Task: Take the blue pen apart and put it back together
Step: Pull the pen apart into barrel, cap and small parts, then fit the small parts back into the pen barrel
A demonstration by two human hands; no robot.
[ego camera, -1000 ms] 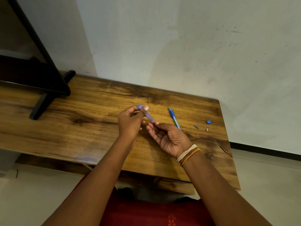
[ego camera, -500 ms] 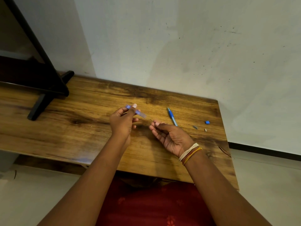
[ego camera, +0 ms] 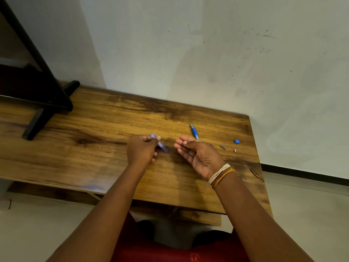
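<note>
My left hand (ego camera: 140, 151) grips a translucent blue pen barrel (ego camera: 162, 147), slanting down to the right over the wooden table (ego camera: 85, 148). My right hand (ego camera: 198, 155), palm up with wrist bands, pinches a thin dark refill (ego camera: 179, 139) between thumb and fingertips; only its tip shows. The two hands are a short gap apart. Another blue pen part (ego camera: 194, 131) lies on the table just beyond my right hand.
Small loose pieces lie at the table's right: a grey piece (ego camera: 222, 147), a blue cap (ego camera: 237, 141) and a tiny pale piece (ego camera: 235, 150). A black stand (ego camera: 47, 103) occupies the far left. A white wall (ego camera: 207, 53) runs behind the table.
My hands have drawn apart. The thin refill has come out of the barrel with my right hand, and the barrel now tilts down to the right in my left hand.
</note>
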